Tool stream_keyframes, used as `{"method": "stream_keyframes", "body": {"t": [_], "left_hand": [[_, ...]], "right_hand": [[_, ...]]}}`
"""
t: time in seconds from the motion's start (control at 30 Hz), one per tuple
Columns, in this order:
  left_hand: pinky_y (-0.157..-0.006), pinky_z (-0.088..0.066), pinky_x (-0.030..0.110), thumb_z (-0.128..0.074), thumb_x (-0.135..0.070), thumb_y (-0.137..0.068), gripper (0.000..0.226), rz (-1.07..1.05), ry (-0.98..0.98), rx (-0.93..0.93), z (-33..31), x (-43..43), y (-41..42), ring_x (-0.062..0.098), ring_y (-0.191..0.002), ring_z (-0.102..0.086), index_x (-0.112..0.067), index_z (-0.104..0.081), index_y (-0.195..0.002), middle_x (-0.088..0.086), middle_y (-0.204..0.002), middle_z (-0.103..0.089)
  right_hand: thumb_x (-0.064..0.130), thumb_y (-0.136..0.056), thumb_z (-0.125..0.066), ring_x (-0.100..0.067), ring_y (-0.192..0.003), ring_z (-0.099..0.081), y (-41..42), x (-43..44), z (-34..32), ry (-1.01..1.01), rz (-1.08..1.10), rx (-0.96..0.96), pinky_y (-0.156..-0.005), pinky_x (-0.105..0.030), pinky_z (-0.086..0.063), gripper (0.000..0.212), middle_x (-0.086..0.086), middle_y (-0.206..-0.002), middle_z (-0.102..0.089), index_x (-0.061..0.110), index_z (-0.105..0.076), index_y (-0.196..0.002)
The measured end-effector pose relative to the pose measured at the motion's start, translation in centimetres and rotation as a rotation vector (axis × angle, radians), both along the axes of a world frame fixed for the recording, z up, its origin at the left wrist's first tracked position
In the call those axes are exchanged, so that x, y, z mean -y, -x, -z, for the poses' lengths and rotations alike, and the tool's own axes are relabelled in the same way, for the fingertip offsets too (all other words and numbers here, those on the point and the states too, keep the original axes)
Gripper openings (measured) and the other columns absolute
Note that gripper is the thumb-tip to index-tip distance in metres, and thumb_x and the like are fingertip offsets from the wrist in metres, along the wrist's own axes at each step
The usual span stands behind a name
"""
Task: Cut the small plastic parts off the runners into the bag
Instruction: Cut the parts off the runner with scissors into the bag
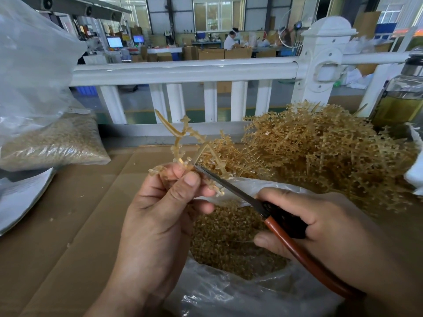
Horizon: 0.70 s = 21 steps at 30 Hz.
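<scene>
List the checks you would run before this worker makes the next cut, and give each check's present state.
1. Grip of the left hand on the runner: ok, thumb and fingers pinch it.
2. Grip of the right hand on the cutters: ok, fingers wrap the red handles.
3. Blade tip at the runner: ok.
4. Mouth of the bag open below the hands: ok, cut parts inside.
5. The left thumb clear of the blade: cannot tell, it lies very near.
</scene>
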<state>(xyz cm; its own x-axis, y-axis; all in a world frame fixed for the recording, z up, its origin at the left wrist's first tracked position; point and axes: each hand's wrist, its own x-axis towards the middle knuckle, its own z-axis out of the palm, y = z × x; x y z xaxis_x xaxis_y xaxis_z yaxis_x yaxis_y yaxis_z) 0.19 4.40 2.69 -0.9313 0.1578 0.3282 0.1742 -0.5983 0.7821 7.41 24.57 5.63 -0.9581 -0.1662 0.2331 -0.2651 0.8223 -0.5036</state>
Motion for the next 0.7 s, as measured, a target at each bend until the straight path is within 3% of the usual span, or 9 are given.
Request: {"method": "stream_keyframes", "body": {"t": [0.1,0.23,0.37,0.5,0.7], "left_hand": [[-0.059,-0.053,0.024,-0.074,-0.020,-0.074,0.009,0.003,-0.001,0.001,0.01,0.07,-0.02,0.012,-0.069,-0.068,-0.028,-0.072,-0.077,-0.002,-0.073,-0.068],[-0.059,-0.053,0.024,-0.074,-0.020,-0.075,0.009,0.003,0.000,0.002,0.04,0.08,-0.07,0.012,-0.069,-0.068,-0.028,-0.072,-0.077,-0.002,-0.073,-0.068],[-0.059,-0.053,0.024,-0.074,-0.020,-0.075,0.009,-0.002,0.002,0.007,-0.04,0.07,-0.18,0.012,-0.069,-0.068,-0.029,-0.073,-0.076,-0.002,-0.074,-0.068],[-0.059,-0.053,0.024,-0.076,-0.020,-0.072,0.010,-0.015,-0.002,0.019,-0.09,0.04,-0.20,0.013,-0.069,-0.067,-0.028,-0.072,-0.076,0.001,-0.075,-0.068],[-0.066,-0.056,0.025,-0.078,-0.024,-0.070,0.009,-0.037,-0.013,0.063,-0.16,0.30,-0.08,0.011,-0.071,-0.067,-0.026,-0.071,-0.075,-0.003,-0.076,-0.068]], "right_hand": [[0.082,-0.069,-0.054,0.004,-0.067,-0.063,-0.02,0.05,0.11,0.001,0.005,-0.018,-0.054,-0.013,-0.045,0.038,0.023,-0.083,-0.063,0.074,-0.045,-0.105],[0.080,-0.070,-0.055,0.005,-0.065,-0.062,-0.10,0.12,-0.07,0.023,0.009,-0.014,-0.051,-0.011,-0.044,0.043,0.025,-0.083,-0.063,0.063,-0.051,-0.109],[0.082,-0.070,-0.054,0.002,-0.064,-0.063,-0.11,0.08,-0.15,0.025,-0.002,-0.012,-0.049,-0.016,-0.045,0.036,0.023,-0.081,-0.063,0.069,-0.048,-0.104],[0.084,-0.071,-0.052,0.004,-0.067,-0.063,-0.09,0.09,-0.28,0.020,0.002,0.009,-0.053,-0.011,-0.043,0.044,0.026,-0.082,-0.062,0.061,-0.053,-0.109],[0.084,-0.072,-0.047,-0.001,-0.067,-0.061,-0.01,0.15,-0.34,-0.040,0.029,-0.011,-0.057,-0.018,-0.046,0.056,0.017,-0.079,-0.062,0.049,-0.054,-0.115]]}}
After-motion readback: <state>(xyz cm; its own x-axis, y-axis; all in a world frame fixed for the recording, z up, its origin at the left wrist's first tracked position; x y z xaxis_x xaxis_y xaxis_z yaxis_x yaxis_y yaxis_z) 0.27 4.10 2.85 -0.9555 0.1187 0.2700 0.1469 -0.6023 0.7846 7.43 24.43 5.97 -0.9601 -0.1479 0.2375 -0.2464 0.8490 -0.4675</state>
